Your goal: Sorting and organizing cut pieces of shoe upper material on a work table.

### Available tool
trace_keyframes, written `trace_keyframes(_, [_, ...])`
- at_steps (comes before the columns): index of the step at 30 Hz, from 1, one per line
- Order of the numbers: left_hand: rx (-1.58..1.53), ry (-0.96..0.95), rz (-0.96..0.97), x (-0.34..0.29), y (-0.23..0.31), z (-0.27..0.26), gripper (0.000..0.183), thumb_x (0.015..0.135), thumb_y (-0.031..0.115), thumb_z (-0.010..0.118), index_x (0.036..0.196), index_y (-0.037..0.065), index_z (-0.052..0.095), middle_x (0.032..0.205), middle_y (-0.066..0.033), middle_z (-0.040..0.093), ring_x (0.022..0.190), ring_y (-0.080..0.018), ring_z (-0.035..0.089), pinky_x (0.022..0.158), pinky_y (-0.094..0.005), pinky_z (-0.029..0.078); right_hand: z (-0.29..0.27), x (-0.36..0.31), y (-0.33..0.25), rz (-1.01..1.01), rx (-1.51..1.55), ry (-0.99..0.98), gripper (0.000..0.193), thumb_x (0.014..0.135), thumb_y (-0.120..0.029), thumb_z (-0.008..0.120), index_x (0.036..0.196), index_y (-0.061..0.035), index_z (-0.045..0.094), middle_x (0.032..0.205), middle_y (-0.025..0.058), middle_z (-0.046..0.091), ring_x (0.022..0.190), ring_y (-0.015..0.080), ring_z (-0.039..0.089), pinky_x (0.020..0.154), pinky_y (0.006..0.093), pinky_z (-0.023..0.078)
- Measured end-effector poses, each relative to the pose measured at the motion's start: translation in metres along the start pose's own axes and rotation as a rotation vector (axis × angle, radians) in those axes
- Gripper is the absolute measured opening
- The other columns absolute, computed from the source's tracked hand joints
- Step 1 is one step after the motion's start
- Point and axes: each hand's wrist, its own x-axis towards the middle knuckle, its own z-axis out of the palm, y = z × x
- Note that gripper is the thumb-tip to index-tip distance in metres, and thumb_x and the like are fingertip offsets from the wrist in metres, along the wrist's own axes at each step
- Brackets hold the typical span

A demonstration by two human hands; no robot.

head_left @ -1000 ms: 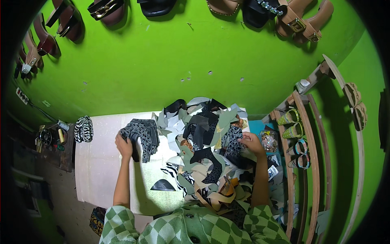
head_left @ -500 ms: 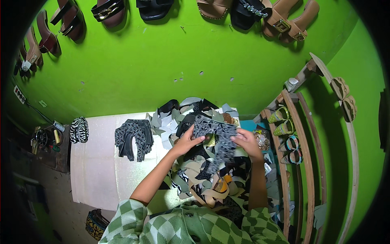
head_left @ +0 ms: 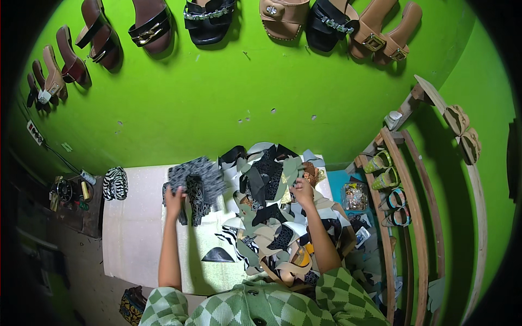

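Observation:
On the left of the white table, my left hand (head_left: 175, 200) grips the lower left edge of a dark grey patterned cut piece (head_left: 200, 173), blurred by motion. Beneath it lies a stack of similar curved patterned pieces (head_left: 200, 201), partly covered. My right hand (head_left: 302, 193) is over the heap of scraps, its fingers closed at the lower end of a grey-green cut piece (head_left: 292, 167). The heap of cut pieces (head_left: 280, 236) mixes black, grey-green, beige, white and zebra-striped material. A black half-round piece (head_left: 218, 255) lies apart from it, nearer me.
The white table (head_left: 136, 233) stands against a green wall. A zebra-striped bundle (head_left: 115, 183) sits at its far left corner. On the right are a jar of shiny bits (head_left: 355, 196) and a wooden rack (head_left: 405, 217) holding sandals. More sandals (head_left: 209, 24) hang along the wall.
My left hand has carried the patterned piece from above the heap leftward onto the stack. My right hand has let go of it and moved slightly left, to the grey-green piece.

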Motion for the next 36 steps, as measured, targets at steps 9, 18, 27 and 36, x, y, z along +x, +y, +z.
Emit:
trace_keyframes(9, [0.820,0.241,-0.201,0.003,-0.040,-0.034,0.085,0.076,0.028,0.063,0.137,0.001,0.011,0.134,-0.0283,0.022,0.124,-0.0412,0.023,0.098,-0.0485,0.029,-0.013,-0.009,-0.066,-0.313,-0.290,0.100,0.029,0.070,-0.001,0.065,0.098,-0.0011,0.061,0.071,0.0063,0.058,0.062,0.0129,0.056,0.059,0.0243,0.046])
trace_keyframes(18, [0.374,-0.072,0.531,-0.056,0.041,0.133,0.057,0.071,0.015,0.062,0.119,-0.004,0.038,0.119,-0.0227,0.041,0.110,-0.0369,0.038,0.098,-0.0417,0.024,0.012,0.018,-0.036,-0.197,-0.112,0.018,0.017,0.079,-0.010,0.063,0.093,-0.0021,0.063,0.064,0.0005,0.058,0.057,0.0066,0.051,0.055,0.0212,0.041])
trace_keyframes(27, [0.491,-0.525,0.572,-0.096,0.106,0.251,0.057,0.075,0.033,0.062,0.126,0.022,0.040,0.127,-0.0279,0.032,0.116,-0.0451,0.033,0.093,-0.0485,0.035,-0.016,0.003,-0.076,-0.278,-0.074,0.021,0.030,0.079,-0.001,0.058,0.108,-0.0016,0.053,0.075,0.0035,0.056,0.066,0.0096,0.054,0.060,0.0219,0.045])
trace_keyframes(36, [0.293,-0.472,0.619,-0.069,0.106,0.256,0.042,0.080,0.023,0.054,0.118,0.007,0.045,0.120,-0.0268,0.040,0.113,-0.0423,0.039,0.095,-0.0443,0.033,-0.080,-0.030,-0.142,-0.413,0.100,0.004,0.029,0.082,0.005,0.053,0.110,0.0011,0.052,0.081,0.0018,0.050,0.075,0.0070,0.049,0.067,0.0180,0.044])
